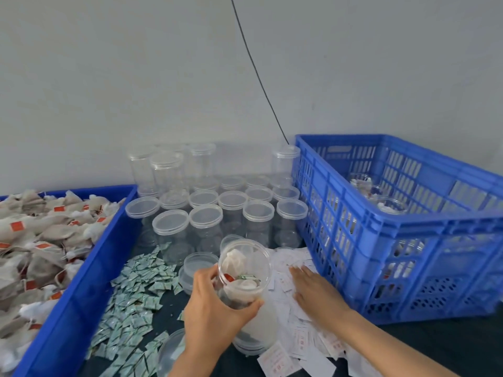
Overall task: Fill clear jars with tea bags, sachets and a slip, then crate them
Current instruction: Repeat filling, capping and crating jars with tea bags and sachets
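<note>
Between sachets and crate, hands: left gripping jar, right flat on slips.

two hands, one blue crate, one blue tray, many capped jars.

Left hand curled, fingers and thumb wrapped in a grip, forearm angled up from below. Right hand flat, palm down, fingers straight and spread.

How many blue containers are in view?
2. A blue tray with tea bags sits at the left; a blue crate holding jars sits at the right. None seems hidden.
</note>
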### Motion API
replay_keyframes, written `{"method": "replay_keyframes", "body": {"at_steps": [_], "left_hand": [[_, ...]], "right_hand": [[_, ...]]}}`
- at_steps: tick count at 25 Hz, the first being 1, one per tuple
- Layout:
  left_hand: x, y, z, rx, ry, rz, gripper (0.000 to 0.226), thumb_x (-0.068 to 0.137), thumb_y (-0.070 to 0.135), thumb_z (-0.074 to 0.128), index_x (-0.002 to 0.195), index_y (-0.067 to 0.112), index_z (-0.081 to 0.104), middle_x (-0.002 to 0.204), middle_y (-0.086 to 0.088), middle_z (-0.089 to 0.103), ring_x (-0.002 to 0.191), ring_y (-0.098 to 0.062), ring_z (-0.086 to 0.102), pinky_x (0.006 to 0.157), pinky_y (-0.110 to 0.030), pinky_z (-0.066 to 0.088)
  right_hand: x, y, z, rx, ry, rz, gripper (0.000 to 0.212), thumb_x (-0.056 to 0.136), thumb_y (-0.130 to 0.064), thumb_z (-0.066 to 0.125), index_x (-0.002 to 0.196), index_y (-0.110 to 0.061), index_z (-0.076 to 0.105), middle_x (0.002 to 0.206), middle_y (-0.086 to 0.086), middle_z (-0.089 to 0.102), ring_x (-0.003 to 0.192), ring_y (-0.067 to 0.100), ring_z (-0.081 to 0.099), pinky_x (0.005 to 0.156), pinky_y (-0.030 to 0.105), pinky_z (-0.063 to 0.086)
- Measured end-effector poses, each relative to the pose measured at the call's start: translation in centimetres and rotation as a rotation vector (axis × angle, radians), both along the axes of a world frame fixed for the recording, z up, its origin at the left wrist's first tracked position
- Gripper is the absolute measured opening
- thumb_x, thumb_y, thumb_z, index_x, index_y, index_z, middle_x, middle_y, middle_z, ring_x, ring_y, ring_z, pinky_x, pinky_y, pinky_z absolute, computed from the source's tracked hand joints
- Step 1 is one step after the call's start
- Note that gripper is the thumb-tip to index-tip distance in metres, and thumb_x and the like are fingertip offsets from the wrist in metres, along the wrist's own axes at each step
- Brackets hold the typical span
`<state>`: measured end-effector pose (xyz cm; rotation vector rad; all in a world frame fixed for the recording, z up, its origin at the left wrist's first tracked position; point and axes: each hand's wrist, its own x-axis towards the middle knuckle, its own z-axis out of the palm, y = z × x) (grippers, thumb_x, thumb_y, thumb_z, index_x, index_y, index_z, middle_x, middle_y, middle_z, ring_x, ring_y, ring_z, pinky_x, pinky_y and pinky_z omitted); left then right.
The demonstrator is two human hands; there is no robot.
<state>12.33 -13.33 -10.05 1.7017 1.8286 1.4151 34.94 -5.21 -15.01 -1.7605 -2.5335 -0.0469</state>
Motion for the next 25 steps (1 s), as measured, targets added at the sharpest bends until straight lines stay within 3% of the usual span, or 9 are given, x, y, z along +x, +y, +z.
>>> {"method": "replay_keyframes", "body": {"at_steps": [3,5,7,10,12,14,16,19,25], "left_hand": [[0.3,0.0,0.5,-0.019,0.025,-0.025,0.089,0.038,0.057,0.086,0.109,0.029,0.042,0.099,0.022,0.048,0.083,0.015,0.047,0.06,-0.01,0.034],[0.3,0.0,0.8,-0.019,0.06,-0.042,0.089,0.04,0.055,0.088,0.112,0.023,0.045,0.101,0.019,0.048,0.084,0.007,0.05,0.061,-0.01,0.035],[0.2,-0.1,1.1,-0.018,0.078,-0.053,0.089,0.042,0.055,0.088,0.113,0.024,0.045,0.101,0.021,0.047,0.085,0.01,0.05,0.062,-0.01,0.035],[-0.2,-0.2,1.5,-0.036,0.062,-0.07,0.09,0.041,0.06,0.086,0.113,0.032,0.04,0.104,0.028,0.044,0.089,0.027,0.043,0.065,-0.007,0.035],[-0.5,-0.3,1.7,-0.063,0.028,-0.054,0.09,0.039,0.066,0.083,0.111,0.037,0.036,0.105,0.031,0.044,0.091,0.031,0.041,0.064,-0.007,0.036],[-0.6,-0.3,1.9,-0.082,-0.02,-0.017,0.091,0.037,0.07,0.081,0.109,0.04,0.034,0.105,0.032,0.044,0.088,0.029,0.043,0.062,-0.008,0.036],[-0.6,-0.4,2.2,-0.079,-0.029,-0.012,0.091,0.036,0.072,0.079,0.108,0.039,0.035,0.105,0.03,0.045,0.089,0.026,0.046,0.062,-0.01,0.037],[-0.5,-0.6,2.7,-0.055,-0.018,-0.034,0.09,0.038,0.073,0.077,0.11,0.036,0.038,0.106,0.026,0.048,0.096,0.027,0.045,0.064,-0.01,0.039],[0.8,-1.6,5.8,0.044,-0.058,-0.143,0.091,0.033,0.065,0.081,0.112,0.036,0.047,0.109,0.021,0.054,0.1,0.011,0.054,0.078,-0.021,0.05]], "right_hand": [[-0.1,0.5,0.0,0.084,-0.106,0.144,0.053,0.094,-0.016,0.052,0.143,-0.012,0.035,0.144,0.003,0.044,0.136,0.015,0.034,0.112,0.033,0.026],[-0.5,-0.3,0.7,0.097,-0.105,0.221,0.041,0.054,-0.021,0.088,0.091,-0.018,0.071,0.09,-0.002,0.07,0.09,0.012,0.066,0.081,0.024,0.05],[-1.1,-0.7,1.7,0.159,-0.12,0.186,0.037,0.038,-0.023,0.093,0.059,-0.023,0.063,0.059,-0.008,0.062,0.057,0.009,0.061,0.056,0.018,0.047],[-2.0,-1.3,5.3,0.127,0.263,-0.093,0.013,0.09,-0.018,0.056,0.077,-0.015,0.058,0.079,-0.001,0.065,0.074,0.016,0.06,0.063,0.029,0.043],[-2.2,-1.8,7.8,0.297,0.637,-0.164,0.015,0.095,-0.017,0.053,0.085,-0.014,0.065,0.076,-0.005,0.064,0.073,0.013,0.06,0.062,0.029,0.045],[-3.2,-3.6,11.2,0.586,0.764,0.095,0.013,0.09,-0.008,0.061,0.095,-0.014,0.071,0.085,-0.01,0.067,0.083,0.007,0.06,0.071,0.022,0.048],[-4.4,-5.3,13.4,0.703,0.6,0.384,0.022,0.083,-0.006,0.064,0.103,-0.012,0.072,0.104,-0.005,0.07,0.101,0.012,0.062,0.088,0.027,0.048],[-4.9,-6.9,14.4,0.637,0.164,0.513,0.026,0.089,-0.034,0.054,0.1,-0.022,0.074,0.112,-0.007,0.069,0.11,0.014,0.062,0.092,0.044,0.05],[-1.7,-8.4,17.3,0.608,0.055,0.557,0.03,0.087,-0.035,0.045,0.082,-0.025,0.072,0.09,-0.014,0.068,0.102,0.011,0.064,0.087,0.036,0.052]]}}
